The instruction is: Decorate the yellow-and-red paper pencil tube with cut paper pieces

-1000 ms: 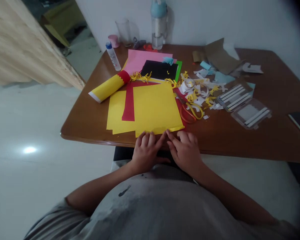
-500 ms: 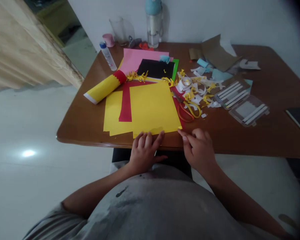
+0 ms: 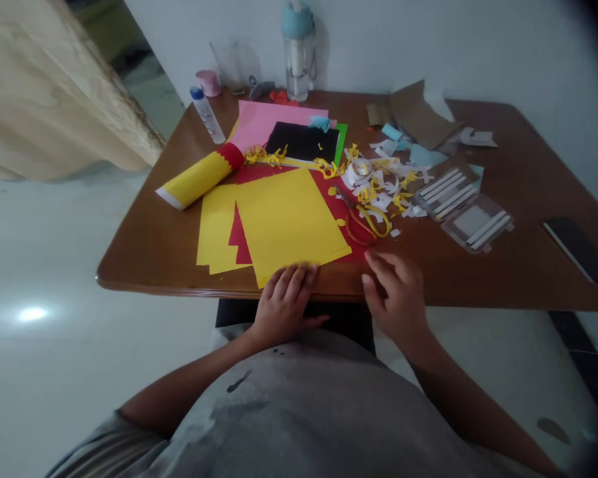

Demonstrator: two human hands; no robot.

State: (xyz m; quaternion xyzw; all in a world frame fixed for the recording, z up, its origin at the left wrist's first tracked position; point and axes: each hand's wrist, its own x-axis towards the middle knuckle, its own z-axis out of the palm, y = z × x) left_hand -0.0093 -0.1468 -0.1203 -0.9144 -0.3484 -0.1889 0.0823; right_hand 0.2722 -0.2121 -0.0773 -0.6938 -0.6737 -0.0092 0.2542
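Observation:
My left hand rests with outstretched fingers on the near edge of a yellow paper sheet. At the table edge, to the right of that sheet, my right hand has its fingers apart and holds nothing; its index fingertip is near the corner of a red sheet. The yellow sheet lies slanted over the red paper, and other yellow sheets show at its left. Scissors with one orange and one yellow handle lie beyond my right hand, beside the yellow sheet.
A yellow paper roll with a red end lies left. White and yellow scraps are heaped beyond the scissors. An open plastic case of white sticks and a phone are right. A bottle and glue tube stand behind.
The yellow sheet has turned and shifted left, uncovering more red paper at its right. My right hand has come away from the sheet's corner, its fingers opening. My left hand still rests on it.

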